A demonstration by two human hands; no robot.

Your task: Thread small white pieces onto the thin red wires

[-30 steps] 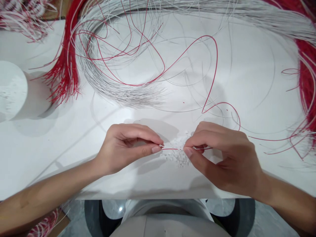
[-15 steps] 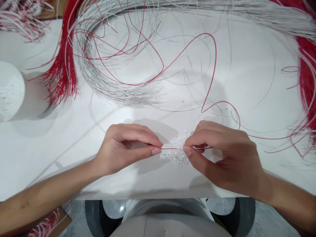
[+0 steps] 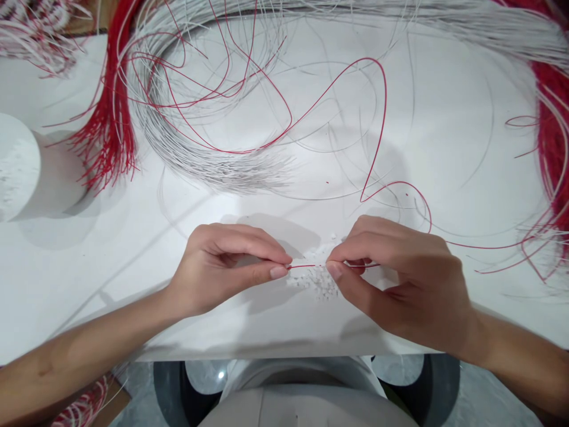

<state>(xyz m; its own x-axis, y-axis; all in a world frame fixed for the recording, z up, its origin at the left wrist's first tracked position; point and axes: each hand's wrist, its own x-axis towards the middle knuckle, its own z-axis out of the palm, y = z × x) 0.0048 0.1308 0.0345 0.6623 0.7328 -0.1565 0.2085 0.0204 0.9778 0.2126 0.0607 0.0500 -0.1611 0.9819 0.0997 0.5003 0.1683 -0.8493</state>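
Note:
My left hand (image 3: pixel 222 261) pinches the end of a thin red wire (image 3: pixel 302 266) between thumb and fingertips. A short way to the right, my right hand (image 3: pixel 395 279) is closed on the same stretch, and the wire runs on behind its fingers. Near the right fingertips a small pale bit sits on the wire, too small to name. Under this span a scatter of tiny white pieces (image 3: pixel 322 284) lies on the white table (image 3: pixel 267 320).
A thick bundle of white wires (image 3: pixel 200 160) curves across the back. Red wire bundles (image 3: pixel 109 130) lie at the left, and another red bundle (image 3: pixel 551 118) at the right. A white cylindrical container (image 3: pixel 57 178) is at the left. One loose red wire (image 3: pixel 386 107) loops across the middle.
Both hands keep their pinch on the red wire. The whole view has shifted slightly, and the right fingertips sit marginally nearer the left ones.

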